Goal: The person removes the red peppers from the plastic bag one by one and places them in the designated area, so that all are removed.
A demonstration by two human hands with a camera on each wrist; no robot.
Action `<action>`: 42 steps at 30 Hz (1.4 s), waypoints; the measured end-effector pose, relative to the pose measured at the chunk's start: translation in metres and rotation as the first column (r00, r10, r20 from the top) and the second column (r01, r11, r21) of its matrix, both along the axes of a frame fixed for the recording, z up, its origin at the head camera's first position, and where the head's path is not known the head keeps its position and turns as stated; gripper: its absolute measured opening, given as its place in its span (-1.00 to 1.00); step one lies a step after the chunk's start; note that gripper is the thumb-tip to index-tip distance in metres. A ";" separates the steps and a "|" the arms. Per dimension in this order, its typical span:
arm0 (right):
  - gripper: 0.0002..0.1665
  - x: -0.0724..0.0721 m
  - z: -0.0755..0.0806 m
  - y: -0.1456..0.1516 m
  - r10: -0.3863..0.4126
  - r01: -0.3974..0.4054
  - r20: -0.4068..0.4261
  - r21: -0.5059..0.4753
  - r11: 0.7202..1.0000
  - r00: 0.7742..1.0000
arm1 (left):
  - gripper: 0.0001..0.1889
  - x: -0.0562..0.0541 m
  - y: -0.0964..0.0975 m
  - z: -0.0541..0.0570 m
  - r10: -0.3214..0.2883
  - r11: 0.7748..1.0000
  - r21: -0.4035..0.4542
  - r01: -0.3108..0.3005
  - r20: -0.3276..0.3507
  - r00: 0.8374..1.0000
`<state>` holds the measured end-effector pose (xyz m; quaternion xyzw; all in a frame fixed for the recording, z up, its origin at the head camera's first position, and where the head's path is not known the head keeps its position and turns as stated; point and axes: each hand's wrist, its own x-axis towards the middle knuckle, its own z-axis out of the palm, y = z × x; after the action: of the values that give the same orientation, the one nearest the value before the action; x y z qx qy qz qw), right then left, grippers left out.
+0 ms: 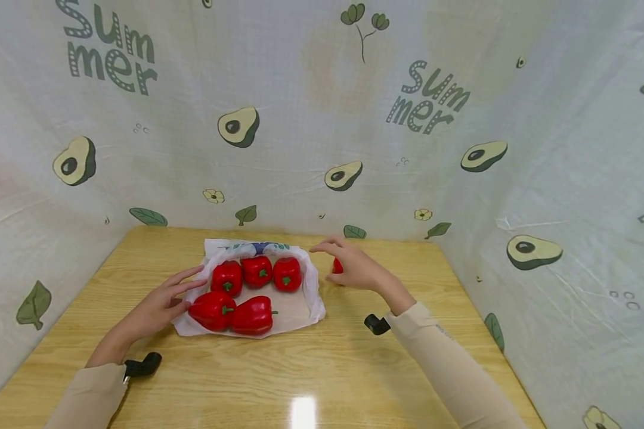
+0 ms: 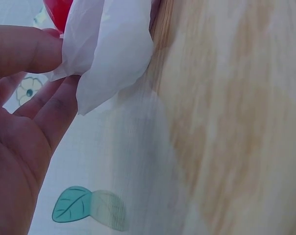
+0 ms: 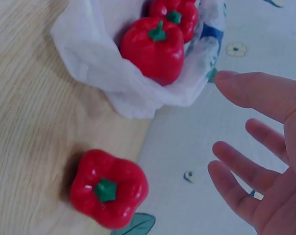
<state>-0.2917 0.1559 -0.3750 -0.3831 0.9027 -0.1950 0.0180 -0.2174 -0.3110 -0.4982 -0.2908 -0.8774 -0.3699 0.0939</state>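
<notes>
A white plastic bag (image 1: 292,310) with blue and green print lies spread open on the table, several red bell peppers (image 1: 252,316) with green stems inside. My left hand (image 1: 158,304) rests at the bag's left edge, fingers spread and nearly straight. In the left wrist view, the bag's white rim (image 2: 113,54) covers the fingertips. To the right of the bag, my right hand (image 1: 356,265) hovers over a lone red bell pepper (image 3: 109,188) standing stem up on the table. That hand's fingers are relaxed, apart from the pepper, and hold nothing.
The wooden table (image 1: 236,381) ends at the back against a hanging white cloth (image 1: 295,161) printed with avocados and leaves. The cloth also closes off both sides. A black wrist mount (image 1: 145,364) sits on the left arm, another black mount (image 1: 377,325) on the right.
</notes>
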 end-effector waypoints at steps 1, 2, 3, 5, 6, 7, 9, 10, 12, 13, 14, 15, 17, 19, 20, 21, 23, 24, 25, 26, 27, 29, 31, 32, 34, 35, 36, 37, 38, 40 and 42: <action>-0.22 0.001 0.000 -0.002 0.012 -0.012 0.000 -0.002 1.000 1.000 | -0.38 0.000 0.000 0.000 0.001 1.000 -0.002 -0.001 -0.001 1.000; -0.22 0.003 0.001 -0.005 0.028 -0.028 -0.003 -0.006 1.000 1.000 | -0.38 0.000 0.000 -0.001 0.002 1.000 -0.001 -0.002 -0.001 1.000; -0.22 0.004 0.001 -0.008 0.042 -0.042 -0.006 -0.007 0.999 0.999 | -0.38 0.000 0.000 -0.001 0.003 1.000 -0.001 -0.003 -0.001 1.000; -0.22 0.006 0.001 -0.013 0.070 -0.070 -0.004 -0.018 0.997 0.998 | -0.38 0.000 0.000 -0.001 0.004 1.000 -0.002 -0.004 0.001 1.000; -0.23 0.006 0.001 -0.015 0.079 -0.079 0.002 -0.023 0.997 0.997 | -0.38 0.000 0.000 -0.001 0.004 1.000 -0.003 -0.004 0.002 1.000; -0.23 0.007 0.001 -0.018 0.087 -0.087 0.007 -0.025 0.996 0.996 | -0.38 0.000 0.000 -0.001 0.004 1.000 -0.003 -0.003 0.002 1.000; -0.23 0.008 -0.001 -0.023 0.103 -0.102 0.025 -0.034 0.994 0.994 | -0.38 0.000 0.000 -0.001 0.003 1.000 -0.004 -0.003 0.002 1.000; -0.24 0.009 -0.002 -0.025 0.107 -0.106 0.031 -0.035 0.994 0.994 | -0.38 0.000 0.000 -0.001 0.002 1.000 -0.004 -0.002 0.000 1.000; -0.25 0.009 -0.005 -0.030 0.121 -0.119 0.046 -0.035 0.992 0.992 | -0.38 0.000 0.000 -0.002 0.000 1.000 -0.004 0.000 -0.006 1.000; -0.25 0.010 -0.006 -0.032 0.129 -0.127 0.050 -0.035 0.991 0.990 | -0.38 0.000 0.000 -0.002 -0.002 1.000 -0.002 0.002 -0.010 1.000; -0.25 0.010 -0.008 -0.035 0.139 -0.138 0.053 -0.038 0.990 0.989 | -0.38 0.000 0.000 -0.002 -0.003 1.000 0.000 0.003 -0.013 1.000; -0.26 0.011 -0.010 -0.038 0.149 -0.147 0.055 -0.041 0.988 0.987 | -0.38 0.000 -0.001 -0.002 -0.004 1.000 0.000 0.004 -0.014 1.000; -0.26 0.012 -0.013 -0.043 0.166 -0.164 0.060 -0.043 0.986 0.984 | -0.38 0.000 -0.001 -0.002 -0.007 1.000 0.002 0.007 -0.015 1.000; -0.26 0.014 -0.016 -0.049 0.177 -0.175 0.060 -0.046 0.984 0.982 | -0.38 0.000 -0.001 -0.002 -0.007 1.000 0.004 0.007 -0.013 1.000; -0.27 0.014 -0.017 -0.052 0.183 -0.180 0.065 -0.051 0.982 0.981 | -0.38 0.000 -0.001 -0.002 -0.006 1.000 0.004 0.006 -0.011 1.000; -0.26 0.015 -0.019 -0.054 0.187 -0.183 0.071 -0.056 0.982 0.980 | -0.38 0.000 -0.001 -0.002 -0.004 1.000 0.003 0.004 -0.007 1.000; -0.26 0.016 -0.022 -0.059 0.199 -0.193 0.087 -0.073 0.978 0.976 | -0.38 0.000 -0.001 -0.001 0.000 1.000 0.000 0.000 -0.001 1.000; -0.27 0.017 -0.024 -0.062 0.206 -0.199 0.095 -0.081 0.977 0.974 | -0.38 0.000 -0.001 -0.001 0.001 1.000 -0.001 -0.001 0.000 1.000; -0.26 0.017 -0.025 -0.064 0.214 -0.205 0.104 -0.089 0.975 0.971 | -0.37 0.000 0.000 -0.001 0.003 1.000 -0.003 -0.003 0.002 1.000; -0.26 0.018 -0.027 -0.067 0.222 -0.211 0.112 -0.097 0.973 0.969 | -0.37 0.000 0.000 -0.001 0.004 1.000 -0.004 -0.004 0.004 1.000; -0.25 0.018 -0.028 -0.069 0.227 -0.216 0.117 -0.100 0.971 0.967 | -0.37 0.000 0.000 -0.001 0.004 1.000 -0.004 -0.004 0.003 1.000; -0.25 0.019 -0.031 -0.073 0.237 -0.226 0.123 -0.102 0.969 0.964 | -0.37 0.000 -0.001 -0.001 0.004 1.000 -0.003 -0.004 -0.002 1.000; -0.24 0.019 -0.035 -0.078 0.241 -0.230 0.126 -0.100 0.968 0.962 | -0.37 0.000 -0.001 -0.001 0.001 1.000 -0.001 -0.001 -0.006 1.000; -0.24 0.019 -0.037 -0.079 0.243 -0.231 0.128 -0.098 0.968 0.962 | -0.37 0.000 -0.001 -0.002 0.000 1.000 -0.001 0.000 -0.008 1.000; -0.25 0.019 -0.041 -0.083 0.248 -0.237 0.138 -0.093 0.967 0.959 | -0.37 0.000 -0.001 -0.002 -0.002 1.000 0.002 0.002 -0.011 1.000; -0.25 0.019 -0.043 -0.084 0.255 -0.243 0.147 -0.094 0.965 0.956 | -0.37 0.000 -0.002 -0.002 -0.003 1.000 0.002 0.003 -0.011 1.000; -0.26 0.019 -0.045 -0.086 0.260 -0.248 0.154 -0.091 0.964 0.953 | -0.37 -0.001 -0.002 -0.002 -0.003 1.000 0.002 0.003 -0.011 1.000; -0.25 0.019 -0.047 -0.087 0.268 -0.256 0.164 -0.091 0.962 0.949 | -0.37 -0.001 -0.002 -0.002 -0.004 1.000 0.003 0.004 -0.010 1.000; -0.25 0.019 -0.048 -0.089 0.277 -0.265 0.172 -0.091 0.960 0.945 | -0.37 -0.001 -0.002 -0.002 -0.003 1.000 0.002 0.003 -0.009 1.000; -0.23 0.020 -0.050 -0.091 0.291 -0.278 0.191 -0.091 0.956 0.937 | -0.37 -0.001 -0.002 -0.002 -0.002 1.000 0.001 0.002 -0.007 1.000; -0.20 0.020 -0.052 -0.093 0.301 -0.289 0.207 -0.086 0.954 0.931 | -0.37 -0.001 -0.002 -0.001 0.000 1.000 -0.001 0.000 -0.005 1.000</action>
<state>-0.2713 0.0627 -0.4272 -0.4908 0.8220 -0.2551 0.1356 -0.2181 -0.3129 -0.4996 -0.2918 -0.8773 -0.3687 0.0962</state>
